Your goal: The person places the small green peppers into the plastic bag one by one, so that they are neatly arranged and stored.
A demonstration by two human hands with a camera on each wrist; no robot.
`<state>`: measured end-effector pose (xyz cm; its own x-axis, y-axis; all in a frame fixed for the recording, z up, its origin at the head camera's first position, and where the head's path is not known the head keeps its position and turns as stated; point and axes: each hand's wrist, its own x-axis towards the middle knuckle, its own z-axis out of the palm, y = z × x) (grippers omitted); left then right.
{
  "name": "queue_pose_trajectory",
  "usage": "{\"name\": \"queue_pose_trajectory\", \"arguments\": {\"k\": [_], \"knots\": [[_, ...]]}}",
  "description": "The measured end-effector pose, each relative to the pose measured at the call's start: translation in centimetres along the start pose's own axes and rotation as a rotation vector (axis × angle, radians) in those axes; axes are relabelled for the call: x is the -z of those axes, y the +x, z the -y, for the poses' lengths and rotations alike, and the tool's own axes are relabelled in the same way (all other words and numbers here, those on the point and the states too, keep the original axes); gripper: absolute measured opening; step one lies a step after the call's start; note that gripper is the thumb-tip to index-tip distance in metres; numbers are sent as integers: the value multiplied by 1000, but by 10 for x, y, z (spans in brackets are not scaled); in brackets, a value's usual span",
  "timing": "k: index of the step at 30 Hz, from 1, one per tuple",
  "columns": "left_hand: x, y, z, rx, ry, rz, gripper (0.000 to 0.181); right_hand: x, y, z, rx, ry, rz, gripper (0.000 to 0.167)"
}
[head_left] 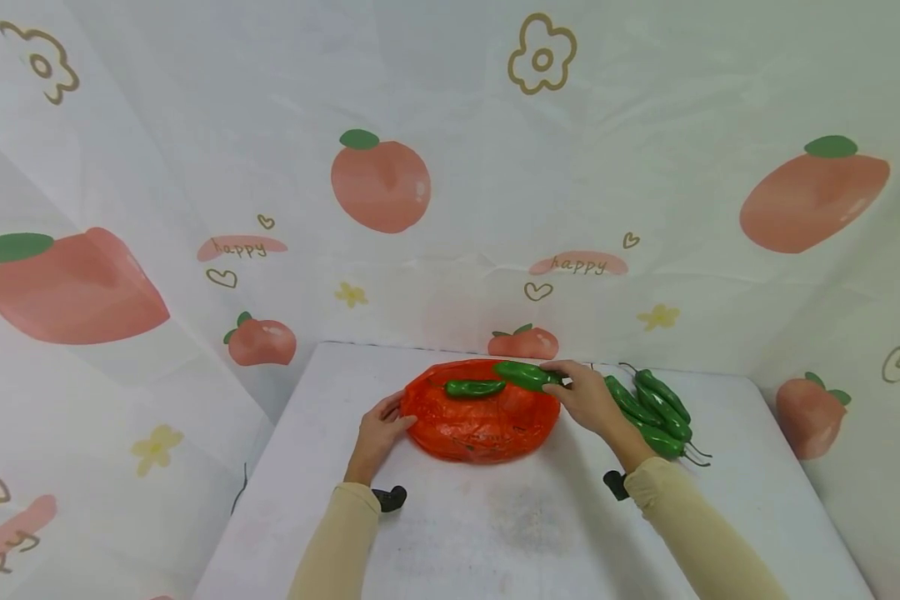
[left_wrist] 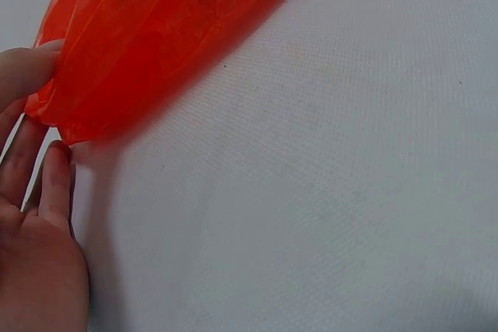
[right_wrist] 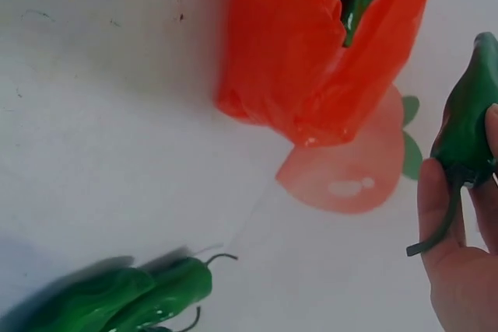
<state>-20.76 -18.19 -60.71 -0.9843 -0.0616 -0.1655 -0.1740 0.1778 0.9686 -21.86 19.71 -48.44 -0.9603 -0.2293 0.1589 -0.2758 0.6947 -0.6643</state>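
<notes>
Red bag [head_left: 480,429], pepper [head_left: 523,375] (green) in separate hands [head_left: 378,432] [head_left: 587,398]

Cream-beige long sleeves [head_left: 337,546], a creased right cuff [head_left: 648,482], small black piece [head_left: 392,499] at each wrist

This is a small booth-like nook, screened on 3 sides; whether it stands inside a home, a lab or a shop, I cannot tell. Pale sheeting [head_left: 450,92], creased like hung cloth or plastic, closes off the left, far and right. Its print is playful: pink-red fruits [head_left: 381,187] with green leaves, heart outlines [head_left: 538,292], yellow flowers [head_left: 658,317] and the word "happy" [head_left: 579,265] on pink strokes. Between these walls sits 1 white surface [head_left: 480,525], its far edge close against the sheeting, with faint smudges nearer the front.
</notes>
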Motion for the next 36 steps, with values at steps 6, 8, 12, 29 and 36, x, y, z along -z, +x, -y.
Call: {"name": "queue_pose_trajectory", "arguments": {"k": [6,8,12,29,36], "knots": [[0,-1,-1,2,11,-10,57,-11,6,9,-5,-17,63,36],[0,-1,-1,2,16,-13,57,-15,8,12,-15,-36,92,36],[1,0,1,4,19,-8,58,-23,13,16,-21,-69,125,37],[1,2,3,8,-3,-2,58,-42,28,22,18,-74,164,35],[0,2,3,1,-1,-8,58,-52,32,24,-20,-12,175,32]]}}
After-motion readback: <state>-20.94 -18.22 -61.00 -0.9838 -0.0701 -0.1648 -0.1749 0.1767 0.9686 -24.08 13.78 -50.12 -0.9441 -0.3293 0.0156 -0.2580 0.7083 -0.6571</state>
